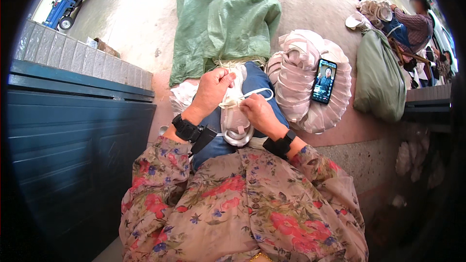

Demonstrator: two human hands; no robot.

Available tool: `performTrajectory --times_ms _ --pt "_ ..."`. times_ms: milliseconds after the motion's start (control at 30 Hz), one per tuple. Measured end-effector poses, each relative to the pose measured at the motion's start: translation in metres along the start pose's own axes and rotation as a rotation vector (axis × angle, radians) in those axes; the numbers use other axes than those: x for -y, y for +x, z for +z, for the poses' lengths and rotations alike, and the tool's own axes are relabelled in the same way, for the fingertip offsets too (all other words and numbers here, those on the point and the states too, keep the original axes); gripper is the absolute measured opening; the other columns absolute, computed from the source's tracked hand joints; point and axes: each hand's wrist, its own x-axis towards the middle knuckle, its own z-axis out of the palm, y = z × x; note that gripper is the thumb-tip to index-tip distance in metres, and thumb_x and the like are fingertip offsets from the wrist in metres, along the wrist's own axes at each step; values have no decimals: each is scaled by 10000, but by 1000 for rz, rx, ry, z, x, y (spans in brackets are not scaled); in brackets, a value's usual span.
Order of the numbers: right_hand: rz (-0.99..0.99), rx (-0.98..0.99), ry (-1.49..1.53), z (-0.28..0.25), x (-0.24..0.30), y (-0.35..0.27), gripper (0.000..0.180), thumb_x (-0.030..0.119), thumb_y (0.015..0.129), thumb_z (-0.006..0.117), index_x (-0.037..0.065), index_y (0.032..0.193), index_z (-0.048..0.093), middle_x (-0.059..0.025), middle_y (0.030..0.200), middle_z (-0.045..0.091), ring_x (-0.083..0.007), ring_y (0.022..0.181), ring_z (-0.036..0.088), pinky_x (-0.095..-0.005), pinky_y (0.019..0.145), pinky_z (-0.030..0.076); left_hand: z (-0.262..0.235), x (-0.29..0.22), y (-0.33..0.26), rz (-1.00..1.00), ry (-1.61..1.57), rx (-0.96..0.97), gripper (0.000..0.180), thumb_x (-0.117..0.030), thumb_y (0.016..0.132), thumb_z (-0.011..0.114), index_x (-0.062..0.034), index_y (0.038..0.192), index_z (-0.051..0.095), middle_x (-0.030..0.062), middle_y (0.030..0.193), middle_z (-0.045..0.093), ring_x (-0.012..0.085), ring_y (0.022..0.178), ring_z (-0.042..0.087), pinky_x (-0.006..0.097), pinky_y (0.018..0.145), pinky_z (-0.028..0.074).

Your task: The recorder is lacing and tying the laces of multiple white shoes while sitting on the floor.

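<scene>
A pale pink and white shoe (236, 120) lies in my lap between my blue-clad thighs, its rounded end toward me. A white shoelace (263, 90) loops out from its top to the right. My right hand (258, 112) is closed over the shoe's right side, fingertips pinching the lace. Higher and to the left, my left hand (213, 90) is closed with thumb and fingers together beside the laces; what it grips is hidden. More white laces (240, 70) lie in a bunch beyond the shoe.
A large green sack (225, 19) stands ahead of my knees. To the right, coiled stacks of pale shoe pieces (298, 75) carry a lit phone (324, 81). Past them are another green sack (381, 77) and a seated person (412, 26). Blue panelling (77, 150) borders my left.
</scene>
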Motion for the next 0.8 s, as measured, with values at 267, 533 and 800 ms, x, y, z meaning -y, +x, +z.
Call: performTrajectory --times_ms 267,533,800 --pt "-21 41 27 2 -3 8 109 125 744 566 48 749 643 -147 732 575 -331 758 560 -405 677 448 -1 6 -2 -90 111 -40 213 -166 853 562 19 749 564 1 647 559 50 582 466 209 538 388" --pt "92 244 215 -1 -11 19 127 139 733 576 28 764 630 -166 700 603 -319 681 591 -378 623 456 9 50 -55 -149 214 9 304 -69 840 499 28 1127 501 109 748 630 134 693 589 264 666 461" --pt "143 188 375 5 -13 20 143 101 699 624 -32 746 604 -150 650 604 -221 608 602 -319 565 452 26 49 -69 159 516 -62 385 0 786 508 -11 1168 463 151 832 591 290 803 550 375 700 447"
